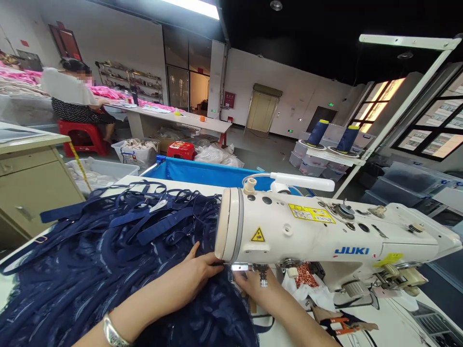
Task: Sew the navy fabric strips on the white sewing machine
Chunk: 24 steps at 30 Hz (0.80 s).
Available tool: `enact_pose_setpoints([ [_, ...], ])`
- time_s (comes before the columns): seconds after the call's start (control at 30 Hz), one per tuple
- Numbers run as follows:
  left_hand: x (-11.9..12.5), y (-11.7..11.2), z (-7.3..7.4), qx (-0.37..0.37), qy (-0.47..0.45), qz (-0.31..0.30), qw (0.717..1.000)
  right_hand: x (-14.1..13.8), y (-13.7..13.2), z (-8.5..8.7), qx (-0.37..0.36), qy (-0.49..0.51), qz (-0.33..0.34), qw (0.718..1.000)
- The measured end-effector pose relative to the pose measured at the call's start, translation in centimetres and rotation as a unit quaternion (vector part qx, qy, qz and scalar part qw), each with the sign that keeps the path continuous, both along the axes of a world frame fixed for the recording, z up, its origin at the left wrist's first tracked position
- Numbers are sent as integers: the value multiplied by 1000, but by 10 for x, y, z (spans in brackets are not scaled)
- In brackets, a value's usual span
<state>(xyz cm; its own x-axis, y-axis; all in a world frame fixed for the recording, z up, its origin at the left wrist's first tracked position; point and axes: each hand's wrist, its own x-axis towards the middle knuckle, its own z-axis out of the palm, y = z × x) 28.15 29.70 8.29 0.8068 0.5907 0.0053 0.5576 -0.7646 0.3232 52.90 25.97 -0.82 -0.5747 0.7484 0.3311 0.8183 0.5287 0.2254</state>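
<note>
A large heap of navy garments with straps covers the table to the left of a white JUKI sewing machine. My left hand rests on the heap's right side, thumb raised apart from the fingers. Its fingers reach toward the machine's head, which hides their tips. Under the head, near the presser and needle parts, my right hand has bent fingers drawn together. Whatever they grip is hidden behind the machine parts. A narrow navy strap hangs out below my right wrist.
Orange-handled snips lie on the machine table at right. Behind the table is a blue fabric bin. Two navy thread cones stand on a rack. One person sits on a red stool at another table, far left.
</note>
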Motion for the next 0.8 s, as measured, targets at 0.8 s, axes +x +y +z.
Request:
enact_pose_setpoints([
  [0.8,10,1,-8,33,-28,61,997,-10,6,6,79,-53,-21,995],
])
